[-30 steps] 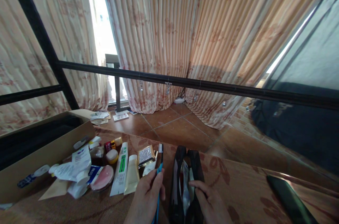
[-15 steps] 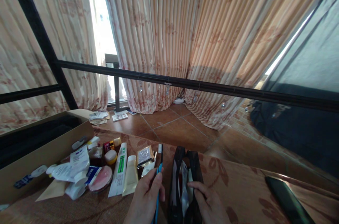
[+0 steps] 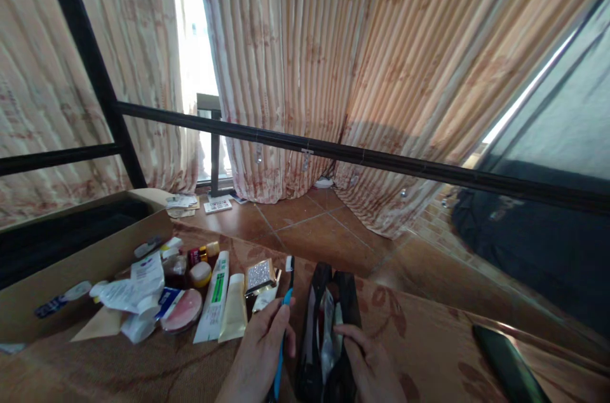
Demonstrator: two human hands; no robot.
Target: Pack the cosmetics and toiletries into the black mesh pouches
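My left hand [image 3: 267, 339] is closed around a blue toothbrush [image 3: 279, 362], its dark neck and white bristles pointing away from me. Just right of it lies a long black pouch [image 3: 309, 352], unzipped along the top. Clear and white items [image 3: 328, 339] show inside, too hidden to name. My right hand [image 3: 366, 355] grips the pouch's right side, fingertips over the rim. Left of the toothbrush are a glittery square compact [image 3: 260, 276], a cream-coloured tube [image 3: 234, 311] and a white-and-green tube [image 3: 214, 298].
Farther left are a round pink container [image 3: 183, 311], a small yellow-and-white jar [image 3: 200, 274], crumpled white tubes [image 3: 128, 292] and a cardboard box [image 3: 95, 263]. A dark phone [image 3: 509, 365] lies at right on the brown cloth [image 3: 429, 339]. A black metal rail [image 3: 286, 141] crosses ahead.
The view has shifted slightly. My left hand keeps the toothbrush beside the pouch, and my right hand stays on the pouch's right side.
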